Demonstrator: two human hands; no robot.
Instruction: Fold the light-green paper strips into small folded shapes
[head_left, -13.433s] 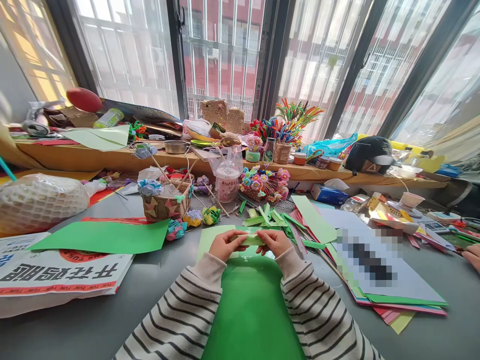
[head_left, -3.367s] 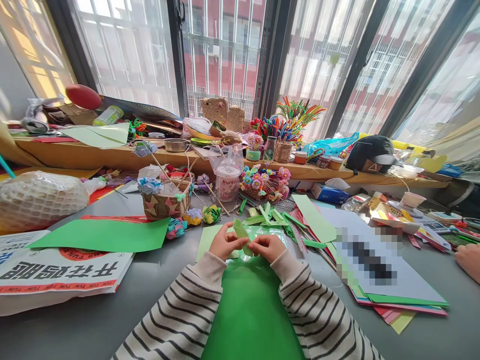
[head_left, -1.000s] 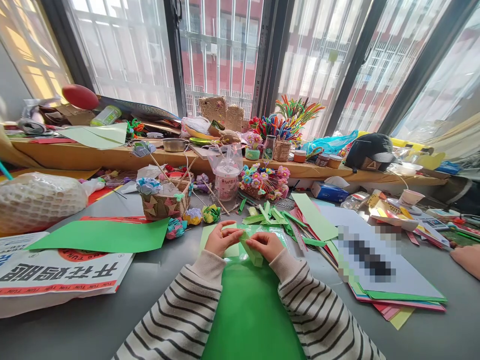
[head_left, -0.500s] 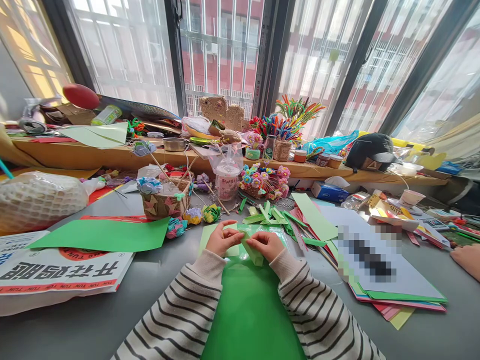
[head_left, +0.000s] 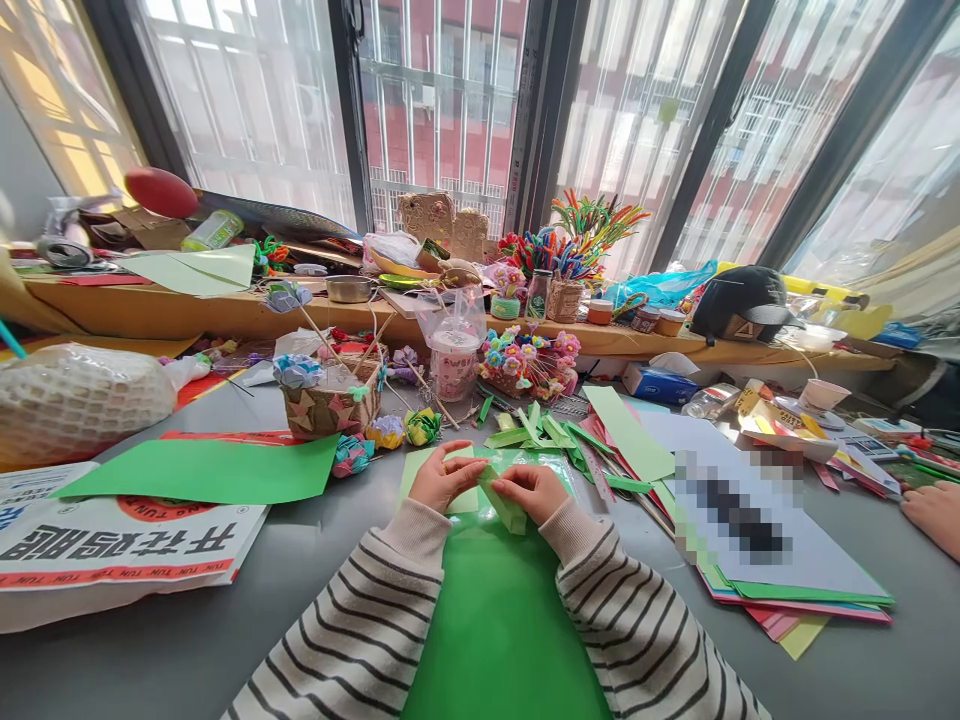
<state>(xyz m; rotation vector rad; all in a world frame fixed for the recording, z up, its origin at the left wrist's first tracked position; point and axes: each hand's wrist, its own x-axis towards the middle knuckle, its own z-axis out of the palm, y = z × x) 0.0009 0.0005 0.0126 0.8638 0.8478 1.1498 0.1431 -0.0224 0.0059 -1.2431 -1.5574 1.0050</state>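
Note:
Between my two hands is a narrow, folded light green paper strip (head_left: 508, 512). My left hand (head_left: 444, 479) pinches its upper left end between thumb and fingers. On the right side of the strip, my right hand (head_left: 534, 491) closes its fingertips on the paper. Both hands are over the top part of a large glossy green sheet (head_left: 510, 630) lying on the grey table. A pale green paper square (head_left: 412, 470) lies partly under my left hand. Cut green scraps (head_left: 544, 430) are heaped just beyond my right hand.
Left are a green sheet (head_left: 202, 470) on a printed bag (head_left: 135, 550) and a basket (head_left: 334, 405) with paper flowers. A stack of coloured paper (head_left: 810, 530) lies right. Another person's hand (head_left: 934, 515) rests at the right edge. A cup (head_left: 454, 365) stands behind.

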